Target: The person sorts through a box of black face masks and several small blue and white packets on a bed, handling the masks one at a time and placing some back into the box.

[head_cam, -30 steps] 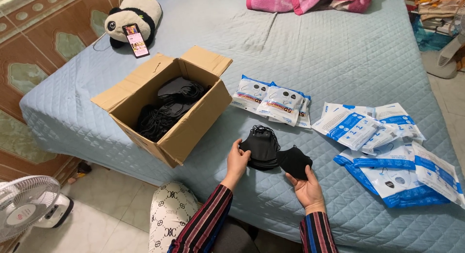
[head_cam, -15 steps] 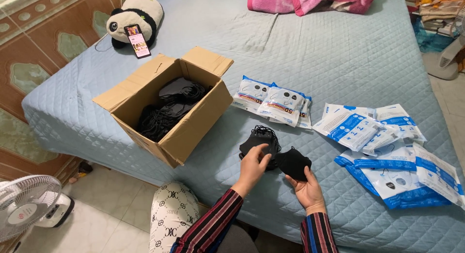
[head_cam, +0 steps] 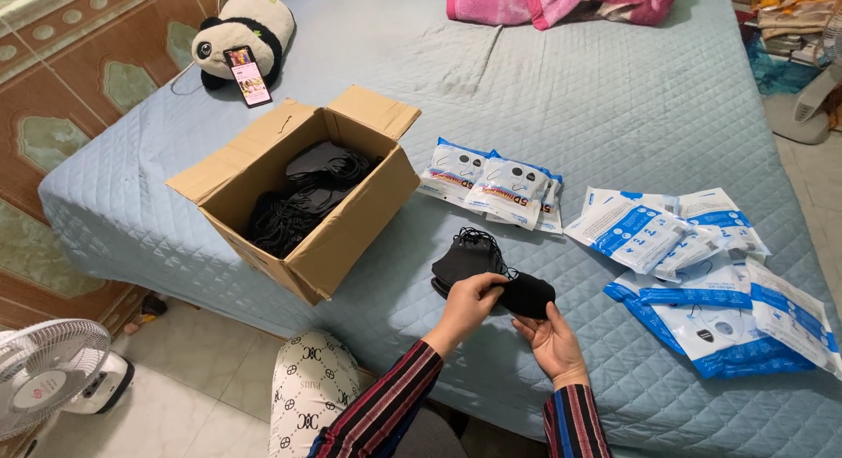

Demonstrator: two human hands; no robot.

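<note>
Black masks lie in a small pile on the blue quilted bed, right in front of the person. The left hand has its fingers closed on the near edge of the pile. The right hand is open with the palm up, and one black mask rests across its fingers. The two hands are close but do not touch. To the left of the pile stands an open cardboard box with more black masks inside. Behind the pile lie white and blue packets. More packets are spread out to the right. A toy panda sits at the far corner of the bed, with a phone leaning on it. A white fan stands on the floor.
</note>
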